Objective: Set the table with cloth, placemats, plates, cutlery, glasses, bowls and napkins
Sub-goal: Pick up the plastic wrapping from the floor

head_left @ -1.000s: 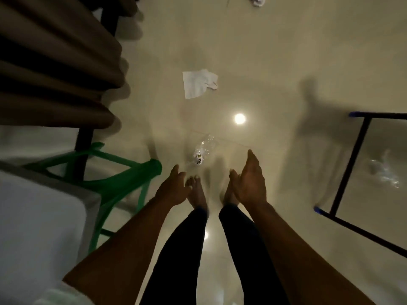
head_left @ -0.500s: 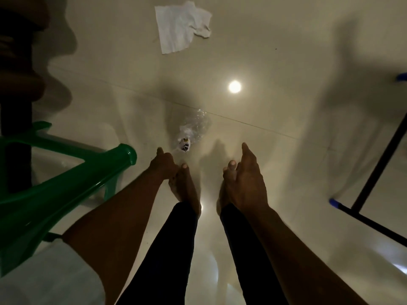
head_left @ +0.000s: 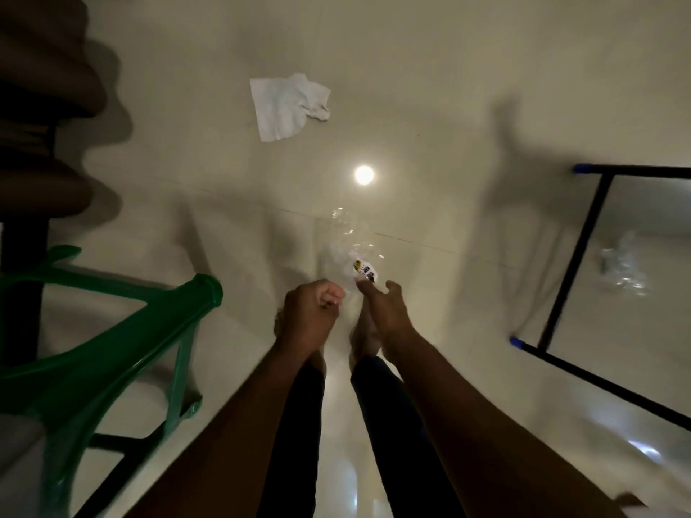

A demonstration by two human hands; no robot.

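The clear plastic wrapper (head_left: 349, 252) with a small printed label lies on the shiny floor (head_left: 430, 87), directly ahead of both hands. The thin film may slip from the fingers or tear, because it is crumpled and hard to see against the glossy tile in weak light. The right hand (head_left: 385, 310) touches its near edge beside the label, thumb and fingers half spread, not yet pinching. The left hand (head_left: 310, 315) is curled like a fist, just beside the wrapper; I cannot tell if it holds film. Beyond the wrapper lies a white napkin (head_left: 286, 106); left of it, a green chair (head_left: 112, 338).
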